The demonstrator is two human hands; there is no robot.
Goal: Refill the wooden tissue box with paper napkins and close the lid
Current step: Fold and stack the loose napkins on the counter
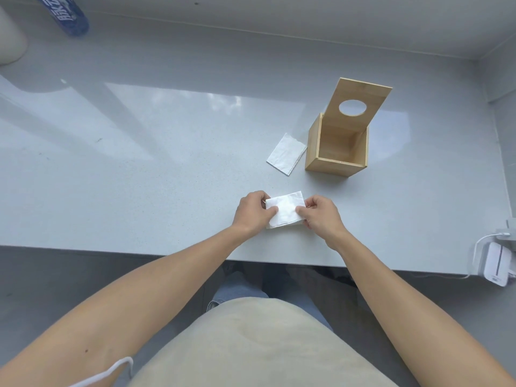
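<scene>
Person: seen from above at the bottom of the frame, a pale shirt front and two bare forearms reaching up toward the centre.
Cord: a thin white loop (pixel 111 370) lies against the left forearm at the lower left edge.
Worktop: a pale grey glossy surface (pixel 139 177) fills the middle of the frame; its near edge runs just below the hands.
Left hand: the left hand (pixel 252 212) sits just below centre, its grip pinched shut on the left end of the folded napkin, thumb on top.
Right hand: the right hand (pixel 321 216) mirrors it, its grip closed on the right end of the same napkin, thumb on top.
Folded napkin: a white folded napkin (pixel 284 209) is held between both hands, low over the worktop near its front edge.
Charger: a small white device (pixel 495 265) with a white cable sits at the right edge, by the worktop's near corner.
Loose napkin: a second napkin (pixel 286 153) lies flat on the worktop, above the hands, its corner just beside the left wall of the box.
Box: the wooden box (pixel 332 163) stands upright, right of centre, well apart from the hands; nothing shows in the part of its inside that is visible.
Lid: the lid (pixel 363 93) is raised behind the box, tilted back, with a round hole through it.
Bottle: a blue labelled bottle (pixel 68 15) is in the upper left corner.
</scene>
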